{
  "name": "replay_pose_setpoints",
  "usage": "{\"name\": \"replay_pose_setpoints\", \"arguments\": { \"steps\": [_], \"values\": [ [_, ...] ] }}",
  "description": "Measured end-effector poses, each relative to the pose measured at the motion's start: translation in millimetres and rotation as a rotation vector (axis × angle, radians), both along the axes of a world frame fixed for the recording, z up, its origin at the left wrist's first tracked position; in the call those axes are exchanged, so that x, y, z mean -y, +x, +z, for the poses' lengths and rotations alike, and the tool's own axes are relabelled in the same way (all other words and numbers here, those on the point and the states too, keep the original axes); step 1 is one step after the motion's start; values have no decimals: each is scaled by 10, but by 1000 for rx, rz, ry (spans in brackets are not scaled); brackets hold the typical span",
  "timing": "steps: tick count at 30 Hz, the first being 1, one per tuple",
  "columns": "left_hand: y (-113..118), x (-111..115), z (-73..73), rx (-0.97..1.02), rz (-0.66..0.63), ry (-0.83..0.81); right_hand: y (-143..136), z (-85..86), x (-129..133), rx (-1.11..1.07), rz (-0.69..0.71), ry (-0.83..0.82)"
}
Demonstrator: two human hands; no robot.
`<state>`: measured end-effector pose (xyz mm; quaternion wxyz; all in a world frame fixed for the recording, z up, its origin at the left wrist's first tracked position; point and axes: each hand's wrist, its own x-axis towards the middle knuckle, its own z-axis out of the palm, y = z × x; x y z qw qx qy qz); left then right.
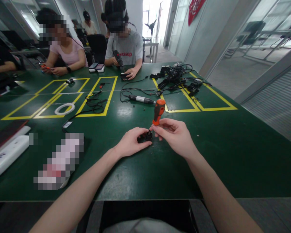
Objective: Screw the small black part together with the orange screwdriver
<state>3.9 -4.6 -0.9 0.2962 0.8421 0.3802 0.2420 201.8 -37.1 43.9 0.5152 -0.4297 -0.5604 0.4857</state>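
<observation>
My left hand is closed around a small black part, holding it on the green table with thumb and fingers. An orange and dark grey screwdriver stands almost upright over that part, its handle on top and its tip down at the part. With the fingertips of my right hand I pinch the screwdriver low, around the shaft just below the handle. The exact contact between tip and part is too small to make out.
Beyond the screwdriver lies a grey and black electric screwdriver with its cord. A heap of black cables is at the back right. A white cable coil and a power strip lie left. Across the table, a person works with a tool.
</observation>
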Motion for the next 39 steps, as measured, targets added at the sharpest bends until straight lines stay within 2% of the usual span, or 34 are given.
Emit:
{"name": "replay_pose_setpoints", "arguments": {
  "steps": [5, 16, 23, 33, 39],
  "values": [
    [7, 5, 15, 7, 1, -3, -27, 14, 9, -80, 48, -18],
    [-3, -2, 3, 15, -21, -5, 18, 2, -4, 9, -30, 57],
    [-1, -3, 7, -7, -13, 3, 0, -18, 0, -54, 7, 26],
    [6, 5, 21, 12, -6, -18, 3, 10, 8, 8, -8, 44],
    [9, 2, 22, 16, -7, -20, -14, 7, 16, -28, 10, 10]
  ]
}}
